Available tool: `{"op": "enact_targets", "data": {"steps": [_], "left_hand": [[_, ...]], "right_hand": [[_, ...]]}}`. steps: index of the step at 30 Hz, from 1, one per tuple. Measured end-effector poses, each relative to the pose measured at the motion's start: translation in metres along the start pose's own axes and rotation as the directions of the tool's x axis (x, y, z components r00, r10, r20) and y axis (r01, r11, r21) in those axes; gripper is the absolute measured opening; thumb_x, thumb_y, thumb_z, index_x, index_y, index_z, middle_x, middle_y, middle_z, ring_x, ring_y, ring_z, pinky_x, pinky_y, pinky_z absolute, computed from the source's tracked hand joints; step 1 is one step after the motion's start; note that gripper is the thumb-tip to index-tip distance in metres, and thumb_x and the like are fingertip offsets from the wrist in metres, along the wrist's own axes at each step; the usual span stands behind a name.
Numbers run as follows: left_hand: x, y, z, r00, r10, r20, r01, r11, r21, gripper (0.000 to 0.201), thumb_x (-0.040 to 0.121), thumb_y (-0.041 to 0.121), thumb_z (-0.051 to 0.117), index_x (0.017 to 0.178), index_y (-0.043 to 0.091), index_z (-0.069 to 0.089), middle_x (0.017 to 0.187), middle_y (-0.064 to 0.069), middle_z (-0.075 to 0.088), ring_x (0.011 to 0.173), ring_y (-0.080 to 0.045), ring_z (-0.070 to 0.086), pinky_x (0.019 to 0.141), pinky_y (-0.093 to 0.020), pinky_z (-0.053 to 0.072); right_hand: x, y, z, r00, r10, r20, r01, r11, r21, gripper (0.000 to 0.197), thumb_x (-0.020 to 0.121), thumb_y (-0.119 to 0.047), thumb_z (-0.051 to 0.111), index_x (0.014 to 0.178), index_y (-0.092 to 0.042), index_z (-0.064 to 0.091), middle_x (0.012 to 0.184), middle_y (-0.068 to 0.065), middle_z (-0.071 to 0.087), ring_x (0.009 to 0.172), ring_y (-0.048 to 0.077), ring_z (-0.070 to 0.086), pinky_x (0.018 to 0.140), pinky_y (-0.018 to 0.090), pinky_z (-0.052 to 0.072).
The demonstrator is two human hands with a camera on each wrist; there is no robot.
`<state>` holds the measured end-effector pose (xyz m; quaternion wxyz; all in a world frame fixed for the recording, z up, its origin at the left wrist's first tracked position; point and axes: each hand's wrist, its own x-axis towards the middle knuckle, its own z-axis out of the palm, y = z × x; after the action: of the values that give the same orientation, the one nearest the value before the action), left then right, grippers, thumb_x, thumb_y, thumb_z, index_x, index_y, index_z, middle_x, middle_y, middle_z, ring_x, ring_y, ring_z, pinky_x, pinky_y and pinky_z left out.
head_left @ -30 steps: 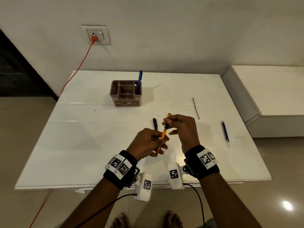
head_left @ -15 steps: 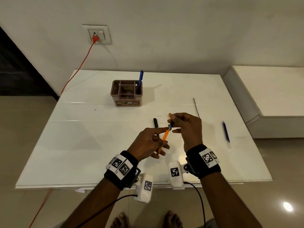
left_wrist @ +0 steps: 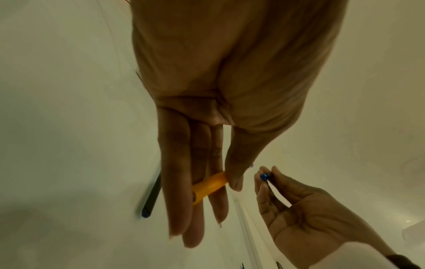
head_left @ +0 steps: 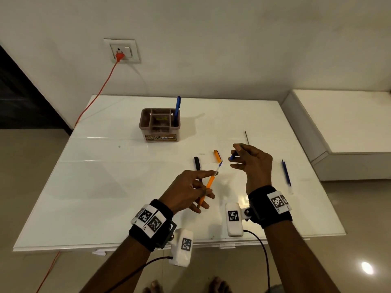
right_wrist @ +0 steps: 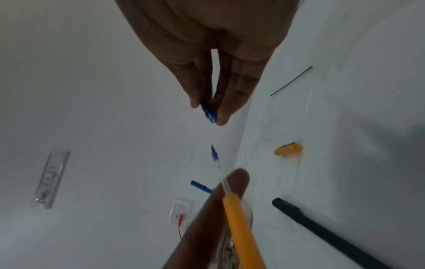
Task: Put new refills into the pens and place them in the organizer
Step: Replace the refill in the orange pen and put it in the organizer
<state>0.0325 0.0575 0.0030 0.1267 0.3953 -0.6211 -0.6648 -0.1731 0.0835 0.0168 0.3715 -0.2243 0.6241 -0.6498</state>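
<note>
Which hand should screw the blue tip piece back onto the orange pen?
Right. The right hand already pinches the blue tip piece just off the refill that sticks out of the orange pen. The left hand holds that barrel, so it should probably just steady it.

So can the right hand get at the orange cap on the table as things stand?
Probably, but not freely: the orange cap lies open just beside the right hand, whose fingertips pinch a small blue tip piece.

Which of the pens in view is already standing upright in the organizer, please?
The blue pen, upright in the organizer's right-hand compartment. The black pen and the other blue one lie flat on the table; the orange pen is held.
</note>
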Motion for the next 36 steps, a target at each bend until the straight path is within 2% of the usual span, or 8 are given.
{"op": "enact_targets", "data": {"steps": [5, 12, 19, 25, 28, 30, 32, 36], "left_hand": [[0.003, -0.001, -0.007, 0.996, -0.007, -0.084, 0.002, 0.998, -0.065, 0.044, 0.1, 0.012, 0.062, 0.139, 0.031, 0.057, 0.095, -0.011, 0.08, 0.081, -0.036, 0.078, 0.065, -0.044, 0.065], [0.003, -0.003, -0.012, 0.993, 0.004, -0.121, -0.016, 0.995, -0.099, 0.044, 0.099, 0.01, 0.061, 0.138, 0.03, 0.057, 0.094, -0.012, 0.08, 0.08, -0.037, 0.078, 0.064, -0.045, 0.065], [0.002, -0.005, -0.015, 0.991, 0.006, -0.132, -0.022, 0.992, -0.123, 0.044, 0.099, 0.01, 0.063, 0.138, 0.029, 0.058, 0.094, -0.013, 0.08, 0.079, -0.037, 0.078, 0.063, -0.045, 0.065], [0.001, -0.003, -0.016, 0.99, 0.006, -0.141, -0.024, 0.991, -0.131, 0.044, 0.099, 0.01, 0.063, 0.139, 0.028, 0.057, 0.094, -0.013, 0.08, 0.079, -0.037, 0.078, 0.062, -0.044, 0.065], [0.0, -0.002, -0.016, 0.99, 0.008, -0.14, -0.026, 0.992, -0.125, 0.044, 0.099, 0.01, 0.062, 0.139, 0.029, 0.057, 0.094, -0.013, 0.08, 0.079, -0.037, 0.078, 0.062, -0.044, 0.065], [0.0, -0.001, -0.014, 0.99, 0.015, -0.137, -0.031, 0.993, -0.117, 0.044, 0.099, 0.01, 0.062, 0.138, 0.03, 0.057, 0.094, -0.011, 0.08, 0.078, -0.035, 0.078, 0.063, -0.044, 0.065], [-0.001, 0.001, -0.011, 0.992, 0.019, -0.127, -0.033, 0.994, -0.107, 0.044, 0.099, 0.011, 0.062, 0.138, 0.03, 0.057, 0.094, -0.011, 0.08, 0.078, -0.034, 0.079, 0.064, -0.045, 0.065], [-0.003, 0.003, -0.003, 0.994, 0.017, -0.103, -0.026, 0.996, -0.082, 0.046, 0.098, 0.013, 0.065, 0.14, 0.029, 0.056, 0.094, -0.011, 0.08, 0.078, -0.032, 0.079, 0.064, -0.044, 0.065]], "right_hand": [[0.044, 0.006, -0.003, 1.0, 0.026, -0.013, -0.029, 0.973, -0.229, 0.016, 0.086, -0.007, 0.078, 0.097, 0.003, 0.076, 0.073, 0.016, 0.07, 0.059, 0.026, 0.067, 0.055, 0.031, 0.057], [0.117, 0.042, 0.016, 0.994, 0.066, 0.092, 0.029, 0.639, -0.769, 0.027, 0.074, -0.016, 0.091, 0.078, 0.001, 0.071, 0.07, 0.016, 0.074, 0.067, 0.033, 0.075, 0.068, 0.048, 0.065], [0.132, 0.055, 0.016, 0.987, 0.102, 0.123, 0.064, 0.448, -0.892, 0.031, 0.076, -0.03, 0.089, 0.07, -0.003, 0.075, 0.063, 0.01, 0.068, 0.068, 0.029, 0.067, 0.07, 0.033, 0.057], [0.126, 0.053, 0.013, 0.986, 0.151, 0.071, -0.011, 0.484, -0.875, 0.037, 0.074, -0.033, 0.091, 0.063, -0.003, 0.073, 0.065, 0.014, 0.072, 0.072, 0.034, 0.074, 0.077, 0.046, 0.064], [0.103, 0.031, 0.014, 0.998, 0.03, 0.051, 0.023, 0.589, -0.808, 0.033, 0.079, -0.026, 0.086, 0.06, -0.01, 0.064, 0.067, 0.013, 0.071, 0.072, 0.035, 0.073, 0.074, 0.049, 0.063], [0.072, 0.014, 0.015, 0.999, -0.024, 0.034, 0.04, 0.746, -0.665, 0.027, 0.086, -0.024, 0.08, 0.073, -0.003, 0.07, 0.075, 0.017, 0.074, 0.065, 0.03, 0.07, 0.063, 0.041, 0.062], [0.028, 0.003, 0.017, 0.993, 0.068, 0.096, -0.013, 0.877, -0.481, 0.028, 0.089, -0.026, 0.076, 0.086, 0.002, 0.075, 0.081, 0.017, 0.076, 0.062, 0.024, 0.067, 0.056, 0.031, 0.055], [-0.024, 0.005, 0.02, 0.963, 0.162, 0.214, -0.068, 0.919, -0.387, 0.024, 0.086, -0.027, 0.08, 0.092, -0.004, 0.078, 0.084, 0.01, 0.078, 0.066, 0.017, 0.071, 0.057, 0.027, 0.054]]}}
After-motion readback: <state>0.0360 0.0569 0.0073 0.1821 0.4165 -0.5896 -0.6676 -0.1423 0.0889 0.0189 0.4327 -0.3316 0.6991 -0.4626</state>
